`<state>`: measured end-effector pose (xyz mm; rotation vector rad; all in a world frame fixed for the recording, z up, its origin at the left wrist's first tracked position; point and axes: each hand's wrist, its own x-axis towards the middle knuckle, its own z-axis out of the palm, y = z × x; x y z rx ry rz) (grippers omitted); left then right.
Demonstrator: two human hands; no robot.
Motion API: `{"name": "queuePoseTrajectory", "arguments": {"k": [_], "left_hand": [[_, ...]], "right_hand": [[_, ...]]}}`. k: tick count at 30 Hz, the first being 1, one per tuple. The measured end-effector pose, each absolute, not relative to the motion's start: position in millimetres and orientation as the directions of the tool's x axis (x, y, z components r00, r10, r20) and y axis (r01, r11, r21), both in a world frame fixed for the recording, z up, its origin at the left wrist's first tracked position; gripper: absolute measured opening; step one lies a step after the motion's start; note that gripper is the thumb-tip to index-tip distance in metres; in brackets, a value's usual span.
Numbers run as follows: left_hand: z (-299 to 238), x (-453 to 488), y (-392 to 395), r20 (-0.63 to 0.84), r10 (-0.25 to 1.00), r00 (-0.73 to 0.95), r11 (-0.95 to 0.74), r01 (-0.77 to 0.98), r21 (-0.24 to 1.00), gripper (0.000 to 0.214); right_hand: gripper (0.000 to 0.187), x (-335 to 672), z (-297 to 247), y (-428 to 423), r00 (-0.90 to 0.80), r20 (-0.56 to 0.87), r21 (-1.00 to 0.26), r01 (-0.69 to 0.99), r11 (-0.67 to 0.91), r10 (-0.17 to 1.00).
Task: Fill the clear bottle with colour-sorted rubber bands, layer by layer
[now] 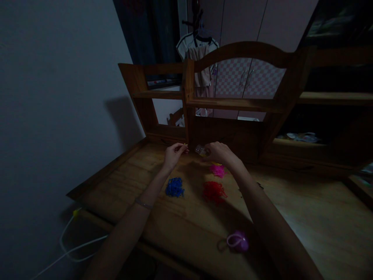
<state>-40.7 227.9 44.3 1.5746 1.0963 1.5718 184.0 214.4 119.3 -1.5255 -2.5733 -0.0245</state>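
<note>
My right hand (219,151) is closed around a small clear container (201,150), held tilted above the far part of the desk. Facing it, my left hand (176,152) pinches with thumb and fingertips; a tiny yellow bit shows at the tips, too small to name. Below the hands, a blue pile of thin strands (175,187) lies on the left. A red pile (214,192) lies to the right of it, and a pink pile (218,170) sits behind the red, under my right wrist. Some yellow shows just behind the pink pile, partly hidden by my right hand.
The wooden desk (291,210) has a shelf unit (233,103) along its back and a wall (58,97) on the left. A purple object with a loop (240,242) lies near the front. A white cable (70,251) hangs past the left front edge.
</note>
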Motion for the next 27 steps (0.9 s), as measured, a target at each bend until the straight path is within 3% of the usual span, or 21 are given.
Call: {"name": "queuePoseTrajectory", "arguments": {"k": [6, 13, 27], "left_hand": [[44.0, -41.3, 227.6, 0.398, 0.915, -0.062, -0.394, 0.069, 0.916, 0.039], [43.2, -41.8, 227.5, 0.436, 0.900, 0.005, -0.436, 0.045, 0.899, 0.041], [51.2, -31.6, 218.2, 0.488, 0.871, 0.052, -0.490, 0.156, 0.858, 0.023]], "right_hand": [[0.043, 184.2, 118.5, 213.8, -0.470, 0.167, -0.063, 0.872, 0.485, 0.867], [0.045, 183.0, 117.1, 214.4, -0.478, 0.162, -0.066, 0.867, 0.493, 0.863], [0.037, 176.6, 115.7, 210.7, -0.489, 0.142, -0.065, 0.863, 0.501, 0.861]]}}
